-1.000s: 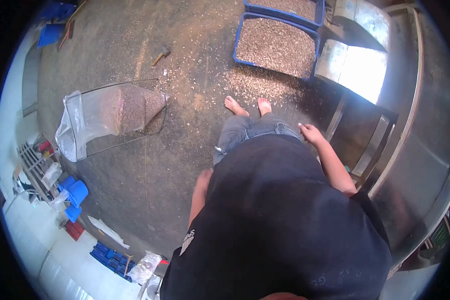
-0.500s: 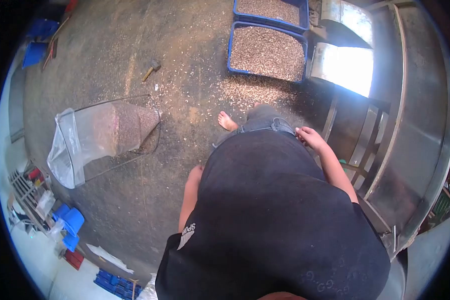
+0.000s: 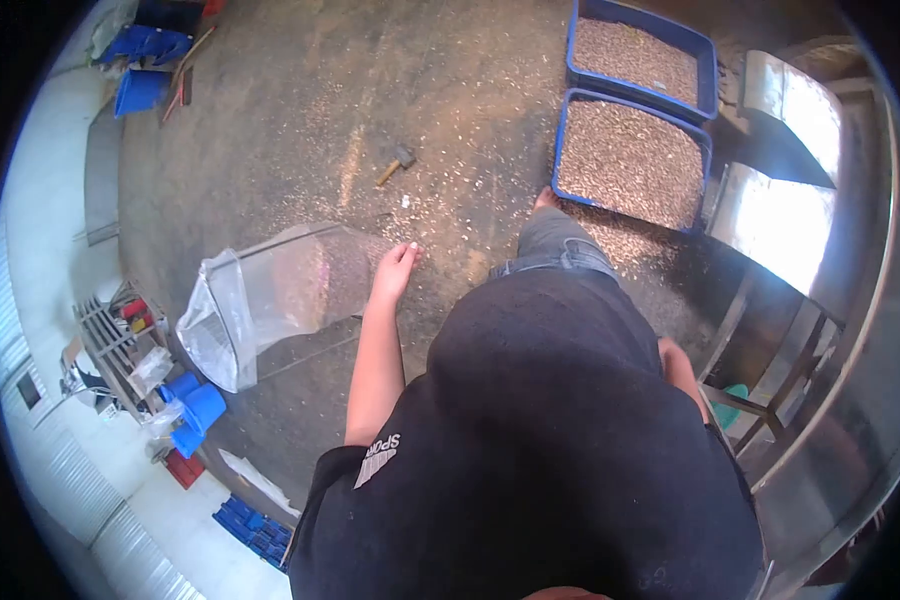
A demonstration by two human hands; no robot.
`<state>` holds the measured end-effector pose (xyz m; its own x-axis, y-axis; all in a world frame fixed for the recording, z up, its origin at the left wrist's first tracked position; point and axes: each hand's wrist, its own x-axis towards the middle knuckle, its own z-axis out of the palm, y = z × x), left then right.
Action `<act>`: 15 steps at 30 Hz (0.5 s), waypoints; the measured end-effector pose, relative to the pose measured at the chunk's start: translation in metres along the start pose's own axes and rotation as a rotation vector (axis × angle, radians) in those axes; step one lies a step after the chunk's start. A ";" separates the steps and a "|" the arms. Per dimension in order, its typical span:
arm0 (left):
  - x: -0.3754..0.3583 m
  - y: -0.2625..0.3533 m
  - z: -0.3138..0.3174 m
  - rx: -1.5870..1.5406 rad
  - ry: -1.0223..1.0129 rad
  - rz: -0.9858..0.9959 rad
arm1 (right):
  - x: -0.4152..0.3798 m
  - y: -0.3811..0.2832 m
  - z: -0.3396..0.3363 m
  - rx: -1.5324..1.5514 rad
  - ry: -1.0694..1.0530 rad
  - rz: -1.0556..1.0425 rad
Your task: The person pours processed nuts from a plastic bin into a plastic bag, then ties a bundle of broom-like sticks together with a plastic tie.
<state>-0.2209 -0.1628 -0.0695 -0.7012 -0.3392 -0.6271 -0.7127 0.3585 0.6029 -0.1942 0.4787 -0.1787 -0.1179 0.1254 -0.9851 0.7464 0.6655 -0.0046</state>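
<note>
Scattered bits [image 3: 632, 248] could make the bare foot [image 3: 545, 199] slip, the left hand [image 3: 394, 273] relaxed and empty, the right hand [image 3: 672, 358] too hidden to tell.

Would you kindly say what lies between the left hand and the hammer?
The head view shows floor strewn with pale bits and one white scrap between the left hand and the hammer.

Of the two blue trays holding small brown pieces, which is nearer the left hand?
The near tray, lower in the picture, its corner by the bare foot; the far tray lies beyond it, farther from the left hand.
</note>
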 end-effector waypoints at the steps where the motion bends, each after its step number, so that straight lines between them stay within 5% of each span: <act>1: -0.007 0.023 -0.010 -0.115 0.029 0.006 | 0.001 -0.020 -0.007 -0.013 0.026 0.009; 3: -0.004 0.009 -0.025 0.036 0.016 -0.048 | -0.006 -0.090 -0.037 -0.020 0.165 -0.104; 6: -0.012 -0.047 -0.026 0.201 -0.064 -0.290 | -0.027 -0.208 -0.067 0.432 0.336 -0.609; 7: -0.027 -0.032 -0.030 0.179 -0.161 -0.492 | -0.029 -0.241 -0.084 0.447 0.240 -0.642; 10: -0.046 -0.098 -0.037 0.246 -0.390 -0.535 | -0.091 -0.336 -0.094 0.468 0.272 -0.655; 12: -0.036 -0.080 -0.056 0.295 -0.436 -0.539 | -0.096 -0.367 -0.098 0.443 0.335 -0.773; 15: 0.034 -0.029 -0.085 0.379 -0.480 -0.421 | -0.075 -0.381 -0.081 0.399 0.418 -0.686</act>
<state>-0.2257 -0.2584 -0.0660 -0.2222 -0.1277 -0.9666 -0.8027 0.5867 0.1070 -0.5229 0.2750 -0.0890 -0.7927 0.1032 -0.6008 0.5866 0.3974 -0.7057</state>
